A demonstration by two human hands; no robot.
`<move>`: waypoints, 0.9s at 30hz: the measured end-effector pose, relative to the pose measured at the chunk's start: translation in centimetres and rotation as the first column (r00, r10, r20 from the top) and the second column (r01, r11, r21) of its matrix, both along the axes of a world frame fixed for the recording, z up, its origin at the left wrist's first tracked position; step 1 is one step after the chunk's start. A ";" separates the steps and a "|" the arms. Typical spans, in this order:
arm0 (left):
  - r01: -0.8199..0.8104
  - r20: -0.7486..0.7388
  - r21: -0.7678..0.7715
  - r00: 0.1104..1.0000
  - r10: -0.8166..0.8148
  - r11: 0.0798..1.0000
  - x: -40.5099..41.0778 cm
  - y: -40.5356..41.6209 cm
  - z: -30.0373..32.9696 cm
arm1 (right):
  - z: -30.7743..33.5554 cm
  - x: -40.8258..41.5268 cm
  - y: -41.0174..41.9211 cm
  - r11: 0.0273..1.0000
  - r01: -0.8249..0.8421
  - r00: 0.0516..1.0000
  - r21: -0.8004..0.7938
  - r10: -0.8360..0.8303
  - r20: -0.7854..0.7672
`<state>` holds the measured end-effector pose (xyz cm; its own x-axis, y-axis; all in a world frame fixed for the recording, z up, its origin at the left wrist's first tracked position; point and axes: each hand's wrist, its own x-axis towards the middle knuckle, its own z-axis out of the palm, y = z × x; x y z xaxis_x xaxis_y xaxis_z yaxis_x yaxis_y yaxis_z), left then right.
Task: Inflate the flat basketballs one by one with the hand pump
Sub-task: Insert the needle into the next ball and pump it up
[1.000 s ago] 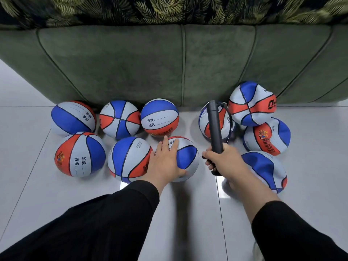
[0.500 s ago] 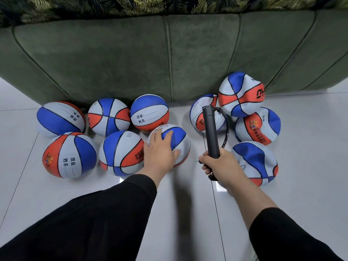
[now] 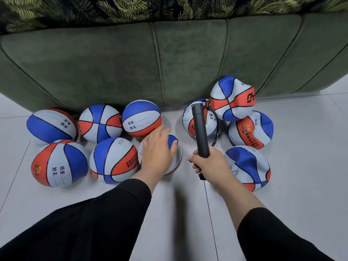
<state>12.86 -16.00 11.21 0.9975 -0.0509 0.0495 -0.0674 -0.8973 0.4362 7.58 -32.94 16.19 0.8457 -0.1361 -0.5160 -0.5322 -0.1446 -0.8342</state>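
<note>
- Currently, left hand (image 3: 157,151): fingers relaxed, palm resting on a basketball (image 3: 176,157).
- Right hand (image 3: 209,162): fist closed around black hand pump (image 3: 200,132), dented basketballs (image 3: 248,166) just beyond.

Two arms in long black sleeves, entering from the bottom edge. Left sleeve (image 3: 90,221) broad and loose, of plain matte cloth with no print, button or seam in sight, ending in a soft rounded cuff at the wrist. Right sleeve (image 3: 278,236) of the same dark cloth, pushed higher, leaving the forearm bare below a curved hem. Left hand (image 3: 156,151) and right hand (image 3: 209,162) both bare: no gloves, rings, watch or bracelet visible. Nails short and unpainted where seen.
</note>
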 end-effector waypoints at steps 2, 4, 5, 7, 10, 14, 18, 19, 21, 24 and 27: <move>-0.011 -0.016 -0.076 1.000 0.009 0.997 1.0 -1.3 1.1 | 0.8 0.9 -0.7 1.000 0.000 0.999 -0.029 0.001 0.043; -0.026 -0.045 -0.162 0.999 0.019 0.986 2.0 -2.3 2.3 | 2.4 2.4 -1.9 0.996 -0.011 0.994 -0.092 0.021 0.109; -0.034 -0.063 -0.202 0.998 0.022 0.979 2.6 -2.8 2.8 | 3.5 3.3 -2.7 0.992 -0.012 0.989 -0.129 0.031 0.146; -0.047 -0.107 -0.263 0.994 0.019 0.964 3.9 -3.9 3.7 | 5.8 5.4 -4.5 0.979 -0.014 0.975 -0.203 0.058 0.214; -0.025 -0.170 -0.288 0.985 -0.026 0.957 5.9 -6.0 5.0 | 9.2 8.5 -7.4 0.939 -0.050 0.950 -0.339 0.149 0.273; 0.024 -0.234 -0.322 0.967 -0.104 0.946 8.6 -9.1 6.5 | 12.7 11.4 -11.3 0.876 -0.094 0.941 -0.473 0.233 0.245; -0.035 -0.325 -0.387 0.940 -0.101 0.921 11.2 -11.7 7.8 | 14.4 12.9 -15.7 0.782 -0.136 0.937 -0.609 0.301 0.178; -0.053 -0.346 -0.407 0.933 -0.100 0.912 11.6 -12.2 7.9 | 14.2 13.0 -16.7 0.775 -0.124 0.940 -0.620 0.292 0.176; -0.107 -0.390 -0.450 0.916 -0.088 0.886 12.1 -13.5 7.9 | 13.4 13.2 -18.2 0.782 -0.093 0.950 -0.616 0.254 0.180; -0.173 -0.439 -0.501 0.895 -0.077 0.848 12.7 -15.2 7.8 | 12.0 13.9 -19.6 0.770 -0.115 0.952 -0.627 0.266 0.153; -0.245 -0.489 -0.537 0.870 -0.061 0.807 13.0 -17.2 8.0 | 11.1 15.1 -20.3 0.781 -0.123 0.946 -0.612 0.278 0.165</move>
<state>25.89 -33.18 19.22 0.9016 -0.0728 -0.4265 0.3478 -0.4645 0.8144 22.64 -53.25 27.28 0.9714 -0.1596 -0.1759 -0.2362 -0.7272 -0.6445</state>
